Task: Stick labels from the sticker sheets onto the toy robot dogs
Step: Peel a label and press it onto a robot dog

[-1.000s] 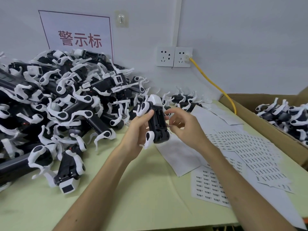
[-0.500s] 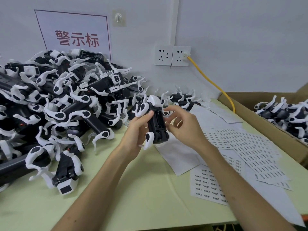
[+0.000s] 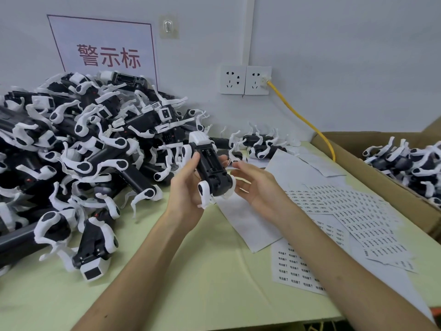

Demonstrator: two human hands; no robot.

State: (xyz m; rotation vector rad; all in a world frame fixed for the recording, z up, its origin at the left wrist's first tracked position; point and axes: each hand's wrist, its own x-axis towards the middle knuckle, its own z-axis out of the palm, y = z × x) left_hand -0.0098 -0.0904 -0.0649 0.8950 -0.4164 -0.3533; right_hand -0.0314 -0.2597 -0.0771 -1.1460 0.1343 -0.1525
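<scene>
Toy robot dog (image 3: 211,168), belly up at centre, gripped by the left hand (image 3: 185,194), fingers curled round its body; right hand (image 3: 257,185) just beside at 3 o'clock, fingers loosely spread; sticker sheets (image 3: 346,211) on the table (image 3: 202,271) at 4 o'clock

A white sign (image 3: 105,51) with red Chinese characters hangs on the wall, with a small hook (image 3: 168,26) just right of it. A yellow cable (image 3: 300,118) plugged into the double wall socket (image 3: 245,80) slants down to the cardboard box (image 3: 358,168) on the pale green table (image 3: 202,271).
</scene>
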